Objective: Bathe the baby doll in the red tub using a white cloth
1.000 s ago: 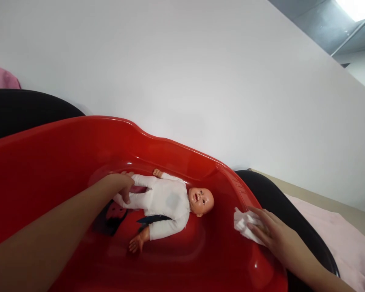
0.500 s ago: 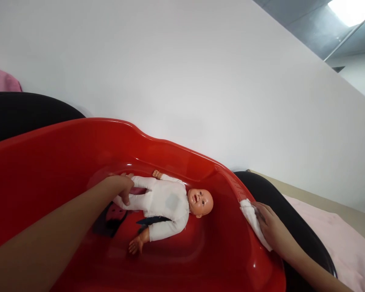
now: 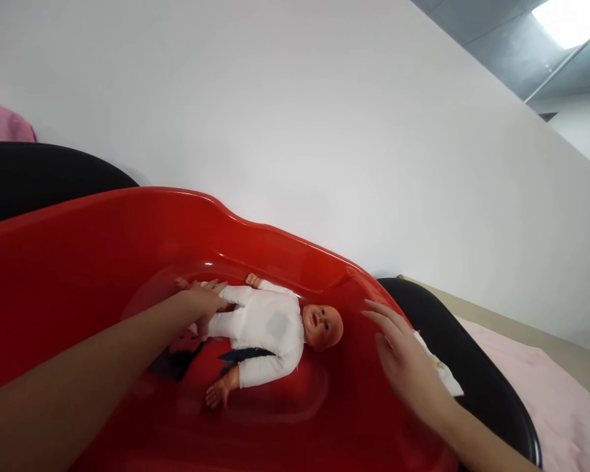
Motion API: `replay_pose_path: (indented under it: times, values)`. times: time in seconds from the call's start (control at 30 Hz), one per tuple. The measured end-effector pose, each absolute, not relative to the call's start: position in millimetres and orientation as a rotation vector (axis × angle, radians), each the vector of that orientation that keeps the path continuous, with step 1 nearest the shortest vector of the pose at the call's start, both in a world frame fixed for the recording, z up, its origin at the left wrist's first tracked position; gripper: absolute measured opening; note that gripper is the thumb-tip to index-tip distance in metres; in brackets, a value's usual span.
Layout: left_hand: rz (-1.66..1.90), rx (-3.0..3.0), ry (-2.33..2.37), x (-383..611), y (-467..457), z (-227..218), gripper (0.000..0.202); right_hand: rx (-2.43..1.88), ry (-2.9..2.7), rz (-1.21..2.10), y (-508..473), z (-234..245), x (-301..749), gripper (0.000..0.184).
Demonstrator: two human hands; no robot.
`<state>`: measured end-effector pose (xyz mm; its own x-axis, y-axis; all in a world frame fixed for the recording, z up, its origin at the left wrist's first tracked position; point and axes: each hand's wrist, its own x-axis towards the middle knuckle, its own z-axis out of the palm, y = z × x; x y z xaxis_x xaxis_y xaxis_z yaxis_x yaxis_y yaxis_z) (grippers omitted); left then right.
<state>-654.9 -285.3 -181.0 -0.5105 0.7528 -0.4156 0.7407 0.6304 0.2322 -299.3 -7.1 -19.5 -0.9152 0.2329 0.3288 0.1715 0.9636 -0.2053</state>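
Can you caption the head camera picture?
Left hand holds white-suited baby doll's legs in glossy red plastic tub; right hand hovers open.

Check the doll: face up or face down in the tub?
Face up: the baby doll lies on its back in the red tub, face toward the camera, left hand across its legs.

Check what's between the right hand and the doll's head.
In the head view, only the red tub lies between the right hand and the doll's head: a bare stretch of its inner plastic, with nothing on it.
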Motion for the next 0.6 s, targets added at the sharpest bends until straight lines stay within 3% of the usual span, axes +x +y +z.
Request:
replay_pose_path:
  times: [0.17,0.33,0.6]
  values:
    - [-0.198,1.174,2.327,-643,-283,-170,0.133,-0.503,-2.870,0.496,-17,-69,-385,0.041]
    - [-0.042,1.136,2.354,-647,-283,-173,0.125,-0.928,-2.926,0.622,7,-111,-454,0.040]
    - [-0.077,1.079,2.331,-653,-279,-176,0.121,-1.224,-2.718,0.822,52,-142,-464,0.037]
